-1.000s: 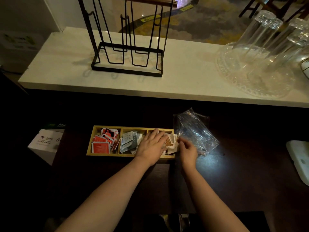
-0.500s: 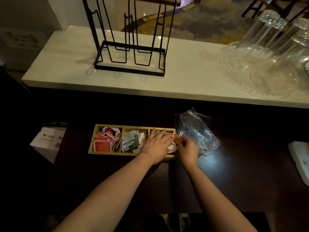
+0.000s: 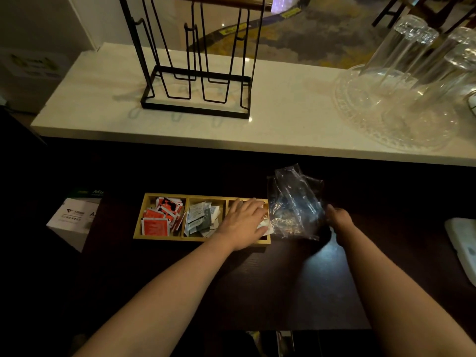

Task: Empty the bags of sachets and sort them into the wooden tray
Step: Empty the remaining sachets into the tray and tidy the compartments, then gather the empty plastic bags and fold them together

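— Since my left hand (image 3: 244, 222) lies flat, fingers straight, on the sachets (image 3: 265, 224) in the wooden tray (image 3: 203, 239)'s right compartment at centre frame, why?
— Presumably to settle them; my right hand (image 3: 338, 219) touches the emptied bag (image 3: 296, 204), grip unclear. Box (image 3: 74, 215) lettering, left: unreadable.
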{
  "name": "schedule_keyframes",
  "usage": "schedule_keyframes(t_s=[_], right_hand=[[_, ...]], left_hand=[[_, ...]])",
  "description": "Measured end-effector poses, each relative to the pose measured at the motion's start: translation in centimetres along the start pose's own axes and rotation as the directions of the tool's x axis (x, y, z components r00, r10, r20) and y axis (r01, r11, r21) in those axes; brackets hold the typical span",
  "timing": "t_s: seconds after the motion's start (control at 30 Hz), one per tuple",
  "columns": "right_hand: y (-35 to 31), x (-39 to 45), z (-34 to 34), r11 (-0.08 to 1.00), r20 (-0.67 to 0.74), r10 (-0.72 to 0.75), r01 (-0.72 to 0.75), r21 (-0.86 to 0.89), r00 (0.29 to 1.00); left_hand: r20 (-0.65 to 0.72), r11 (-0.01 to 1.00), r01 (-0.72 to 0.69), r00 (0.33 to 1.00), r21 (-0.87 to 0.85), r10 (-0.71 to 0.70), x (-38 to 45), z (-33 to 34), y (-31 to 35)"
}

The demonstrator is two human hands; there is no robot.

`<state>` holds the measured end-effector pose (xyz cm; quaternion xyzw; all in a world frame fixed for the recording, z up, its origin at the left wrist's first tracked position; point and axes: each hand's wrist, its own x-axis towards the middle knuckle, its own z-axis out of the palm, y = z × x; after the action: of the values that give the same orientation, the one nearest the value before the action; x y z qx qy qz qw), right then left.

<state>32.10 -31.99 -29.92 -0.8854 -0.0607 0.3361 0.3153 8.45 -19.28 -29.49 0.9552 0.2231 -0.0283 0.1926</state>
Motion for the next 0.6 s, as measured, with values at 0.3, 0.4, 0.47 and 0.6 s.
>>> schedule_keyframes(t_s=[0.3,0.4,0.47,0.6], right_hand=[[-1.2,1.1,2.9,0.931,-0.089,0.062,-0.090,-0.354,0.994],[-1.2,0.8,3.9,0.926,-0.079,0.075,-0.098,-0.363,0.994],[-1.0,0.4,4.7,0.920,-0.074,0.090,-0.111,-0.377,0.993],[-0.7,0.4,5.4,0.925,-0.067,0.134,-0.149,-0.348,0.989]], left_hand=[[-0.216,0.999,0.000,0.976,0.045,0.010,-4.5,1.0,-1.2],[-0.039,0.967,-0.044,0.998,0.252,0.055,-5.3,2.3,-1.6],[0.023,0.949,-0.064,0.998,0.310,0.059,-5.0,2.8,-1.7],[0.067,0.935,-0.079,0.996,0.345,0.059,-4.0,2.8,-1.5]])
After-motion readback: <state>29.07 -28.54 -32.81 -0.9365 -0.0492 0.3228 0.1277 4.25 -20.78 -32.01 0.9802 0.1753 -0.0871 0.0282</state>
